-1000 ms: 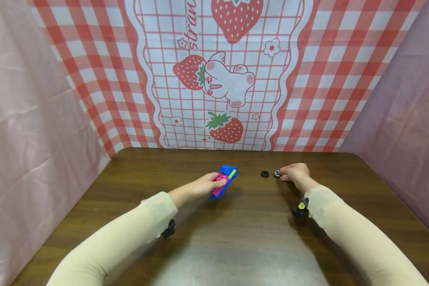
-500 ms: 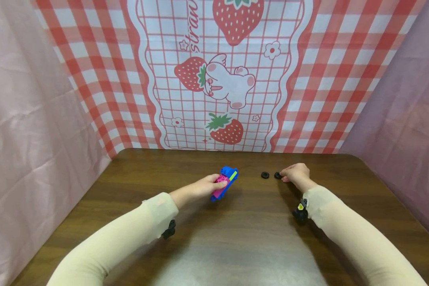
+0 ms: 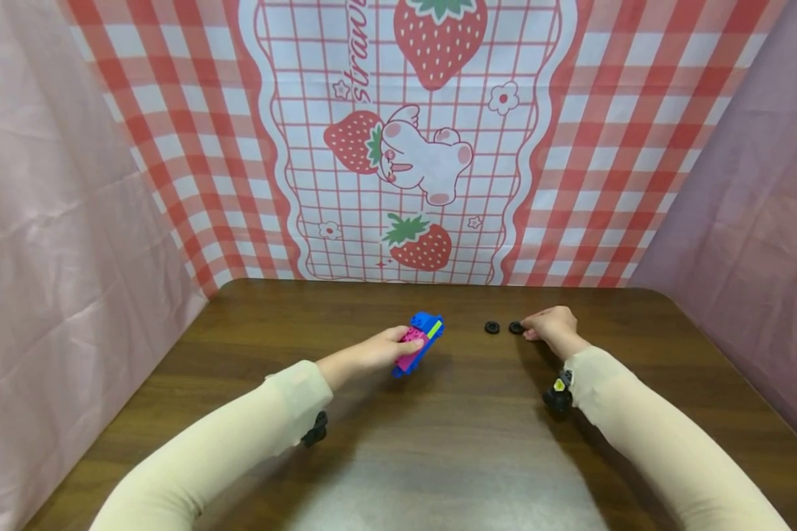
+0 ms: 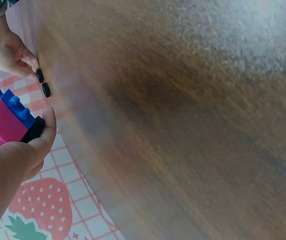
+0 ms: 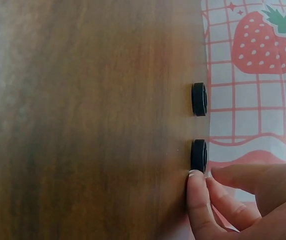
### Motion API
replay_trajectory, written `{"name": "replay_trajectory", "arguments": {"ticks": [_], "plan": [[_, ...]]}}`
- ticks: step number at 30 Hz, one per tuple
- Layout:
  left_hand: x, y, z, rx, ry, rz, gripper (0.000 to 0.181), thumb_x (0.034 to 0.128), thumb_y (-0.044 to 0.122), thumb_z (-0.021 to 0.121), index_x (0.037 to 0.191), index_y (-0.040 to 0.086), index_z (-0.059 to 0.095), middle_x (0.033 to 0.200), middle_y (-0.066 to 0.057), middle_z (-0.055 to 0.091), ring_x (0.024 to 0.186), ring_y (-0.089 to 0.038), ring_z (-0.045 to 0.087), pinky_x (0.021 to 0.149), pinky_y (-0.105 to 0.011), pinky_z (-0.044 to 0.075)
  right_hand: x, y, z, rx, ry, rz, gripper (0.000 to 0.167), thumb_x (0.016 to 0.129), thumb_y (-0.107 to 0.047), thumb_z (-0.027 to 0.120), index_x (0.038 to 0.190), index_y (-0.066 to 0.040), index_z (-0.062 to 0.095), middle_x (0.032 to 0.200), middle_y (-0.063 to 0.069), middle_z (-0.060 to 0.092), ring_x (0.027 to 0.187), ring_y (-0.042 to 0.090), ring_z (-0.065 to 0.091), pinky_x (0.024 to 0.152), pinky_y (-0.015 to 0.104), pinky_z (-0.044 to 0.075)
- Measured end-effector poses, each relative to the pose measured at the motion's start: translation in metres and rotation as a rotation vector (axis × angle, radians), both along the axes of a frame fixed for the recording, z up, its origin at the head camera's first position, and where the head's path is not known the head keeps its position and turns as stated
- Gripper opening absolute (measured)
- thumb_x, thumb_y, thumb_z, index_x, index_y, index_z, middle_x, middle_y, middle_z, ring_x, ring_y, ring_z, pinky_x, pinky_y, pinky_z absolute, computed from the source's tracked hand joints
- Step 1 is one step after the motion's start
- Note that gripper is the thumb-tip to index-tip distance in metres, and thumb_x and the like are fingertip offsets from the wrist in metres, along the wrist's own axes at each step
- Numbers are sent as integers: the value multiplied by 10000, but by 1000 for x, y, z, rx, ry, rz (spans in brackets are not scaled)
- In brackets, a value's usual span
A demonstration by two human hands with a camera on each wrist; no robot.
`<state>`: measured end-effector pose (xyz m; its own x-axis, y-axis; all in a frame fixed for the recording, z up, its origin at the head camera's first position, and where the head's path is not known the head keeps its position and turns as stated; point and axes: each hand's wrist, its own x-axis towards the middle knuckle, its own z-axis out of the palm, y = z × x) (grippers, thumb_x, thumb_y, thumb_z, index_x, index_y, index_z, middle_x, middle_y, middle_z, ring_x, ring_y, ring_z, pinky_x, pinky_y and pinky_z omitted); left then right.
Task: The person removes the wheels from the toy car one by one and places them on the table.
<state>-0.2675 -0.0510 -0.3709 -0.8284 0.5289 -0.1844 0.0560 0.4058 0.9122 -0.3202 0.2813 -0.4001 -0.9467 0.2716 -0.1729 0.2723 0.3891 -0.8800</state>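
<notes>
My left hand [image 3: 375, 348] grips a toy car of pink and blue building bricks [image 3: 412, 358], tilted above the table, with a lime strip on its side. In the left wrist view, a black part [image 4: 34, 130] of it shows by the fingers. Two small black toy wheels lie flat side by side at the far part of the table. The fingertips of my right hand [image 3: 553, 328] pinch the edge of the right wheel [image 5: 198, 155]. A little to its left is the other wheel [image 3: 492, 327], which no hand touches.
The brown wooden table [image 3: 432, 442] reaches back to a red-and-white checked cloth [image 3: 598, 184] with strawberry prints. Pale pink cloth [image 3: 73, 258] hangs at the left, and mauve cloth [image 3: 750, 221] at the right. Dark camera mounts [image 3: 558, 398] sit at both wrists.
The right wheel showed a grey face at my right fingertips a second ago; its top now looks black and it lies flat. My left hand keeps its hold on the toy car.
</notes>
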Motion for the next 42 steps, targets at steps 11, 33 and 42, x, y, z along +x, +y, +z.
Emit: {"name": "replay_trajectory", "arguments": {"ticks": [11, 33, 42], "plan": [[1, 3, 1, 71, -53, 3, 398, 1043, 193, 396, 1292, -114, 439, 1030, -135, 584, 864, -133, 563, 743, -231, 486, 8, -3, 7, 53, 47, -21, 369, 909, -148, 629, 1175, 107, 630, 632, -50, 679, 553, 28, 658, 629, 219, 556], [3, 10, 11, 57, 96, 36, 379, 1019, 208, 485, 1293, -55, 469, 1142, -228, 575, 977, -254, 598, 769, -281, 511, 33, -45, 32, -178, 145, 123, 425, 945, -153, 616, 1221, 165, 549, 767, -4, 689, 666, 50, 685, 767, 286, 575], [2, 14, 8, 52, 139, 51, 372, 1004, 189, 517, 1274, -64, 482, 1120, -216, 591, 965, -261, 622, 768, -293, 530, 47, -77, 41, -297, 176, 207, 437, 941, -186, 630, 1180, 169, 539, 708, -26, 676, 644, 76, 686, 666, 233, 573]]}}
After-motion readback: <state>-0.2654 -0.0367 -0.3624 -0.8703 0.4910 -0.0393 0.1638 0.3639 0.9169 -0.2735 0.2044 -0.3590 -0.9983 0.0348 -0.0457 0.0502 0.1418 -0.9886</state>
